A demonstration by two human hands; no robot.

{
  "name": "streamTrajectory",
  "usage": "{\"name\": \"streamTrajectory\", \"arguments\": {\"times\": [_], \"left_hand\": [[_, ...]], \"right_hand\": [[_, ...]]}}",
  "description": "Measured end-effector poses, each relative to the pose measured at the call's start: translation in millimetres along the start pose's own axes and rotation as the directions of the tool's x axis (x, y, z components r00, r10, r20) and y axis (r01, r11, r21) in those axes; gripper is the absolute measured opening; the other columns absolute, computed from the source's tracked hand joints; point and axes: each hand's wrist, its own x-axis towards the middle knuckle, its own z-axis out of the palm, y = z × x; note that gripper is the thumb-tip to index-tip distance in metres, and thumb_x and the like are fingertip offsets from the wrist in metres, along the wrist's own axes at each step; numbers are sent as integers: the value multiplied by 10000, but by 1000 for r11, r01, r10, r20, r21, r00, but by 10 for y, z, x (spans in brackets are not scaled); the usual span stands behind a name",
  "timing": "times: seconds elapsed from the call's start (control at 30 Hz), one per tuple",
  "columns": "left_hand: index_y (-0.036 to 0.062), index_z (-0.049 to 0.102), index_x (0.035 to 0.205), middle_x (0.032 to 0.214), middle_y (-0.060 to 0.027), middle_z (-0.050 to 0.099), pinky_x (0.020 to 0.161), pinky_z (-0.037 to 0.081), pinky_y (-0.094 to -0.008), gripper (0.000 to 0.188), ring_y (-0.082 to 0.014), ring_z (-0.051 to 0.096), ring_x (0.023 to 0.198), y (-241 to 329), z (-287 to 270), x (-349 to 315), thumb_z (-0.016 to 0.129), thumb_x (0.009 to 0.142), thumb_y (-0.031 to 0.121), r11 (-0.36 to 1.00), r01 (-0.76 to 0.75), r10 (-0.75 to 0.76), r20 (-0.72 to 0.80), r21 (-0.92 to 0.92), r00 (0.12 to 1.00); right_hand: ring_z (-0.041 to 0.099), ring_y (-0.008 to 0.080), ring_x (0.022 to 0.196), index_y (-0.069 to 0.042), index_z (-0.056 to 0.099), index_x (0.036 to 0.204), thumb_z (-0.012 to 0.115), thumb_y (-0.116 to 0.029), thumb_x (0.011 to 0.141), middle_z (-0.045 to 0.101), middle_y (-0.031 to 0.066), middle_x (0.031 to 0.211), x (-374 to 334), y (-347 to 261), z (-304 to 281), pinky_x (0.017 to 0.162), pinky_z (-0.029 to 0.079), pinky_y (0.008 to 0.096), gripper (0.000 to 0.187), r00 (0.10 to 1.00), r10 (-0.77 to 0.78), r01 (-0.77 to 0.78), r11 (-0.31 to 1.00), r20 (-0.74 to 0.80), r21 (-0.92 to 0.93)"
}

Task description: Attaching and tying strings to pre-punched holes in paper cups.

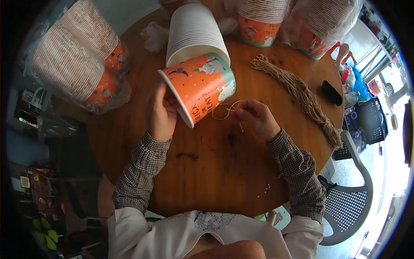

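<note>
Looking down from the head view, taking the worktop (189, 181) as dial, with 12 farthest from the wearer. Grasping an orange bucket (200, 88) near the rim with left hand (163, 110), just above the dial's centre. Tipped on its side: mouth toward 8, base toward 2. Printed with bat, white ghost and dark lettering, banded green at the base. Cannot tell exactly how far the left fingers reach inside.

Pinching a thin pale cord (221, 119) between thumb and forefinger of right hand (254, 116), just on the 3 side of the bucket. Looped beside the bucket wall, with a short end hanging below the hand. Cannot tell whether fastened to the bucket.

Lying just short of 12, behind the bucket: nested white stack (196, 32), open end toward the wearer. Beside it at 11, crumpled clear plastic (155, 36). Standing at 1, orange-and-white stack (261, 26); between 1 and 2, bagged stack (323, 26). At 10, more bagged buckets (73, 56).

Stretching from 1 to nearly 4: tan twine bundle (297, 93). Just outside it, between 2 and 3, small black object (331, 93). Scattered at 5, tiny white specks (265, 190). Off the worktop: black crate (374, 121) at 3, grey chair (347, 207) at 4.
</note>
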Motion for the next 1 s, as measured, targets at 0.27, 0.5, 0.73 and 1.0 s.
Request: {"name": "streamTrajectory", "arguments": {"times": [0.27,0.5,0.73,1.0], "left_hand": [[-27,571,1122,1110,-152,618,839,481,-394,547,-271,601,1010,-273,-235,-184,552,903,474,512,-653,310,589,558,747],[9,630,971,985,-156,632,722,521,-441,308,-336,615,849,-410,-393,-252,684,793,255,-145,-783,38,794,605,607],[-9,632,902,824,-81,642,569,500,-266,132,-119,618,706,-314,-23,-520,665,867,113,548,-491,173,483,677,858],[-34,589,1046,941,-20,616,781,466,-262,384,-100,576,836,-128,151,-311,562,951,338,930,-85,29,158,358,987]], "right_hand": [[589,81,777,2,581,980,575,-133,930,637,32,859,21,3,28,696,491,233,144,998,-4,7,998,-58,58],[593,92,836,1,566,983,563,-116,941,643,55,929,48,55,-53,768,496,246,125,995,-43,53,992,-92,115],[559,171,1105,-14,501,946,511,-84,964,574,169,1251,7,-78,43,920,457,301,73,987,-158,156,980,0,123],[530,244,1192,-7,511,964,516,-87,965,501,183,1332,-57,-158,189,961,447,337,80,969,-244,225,931,30,288]]}}
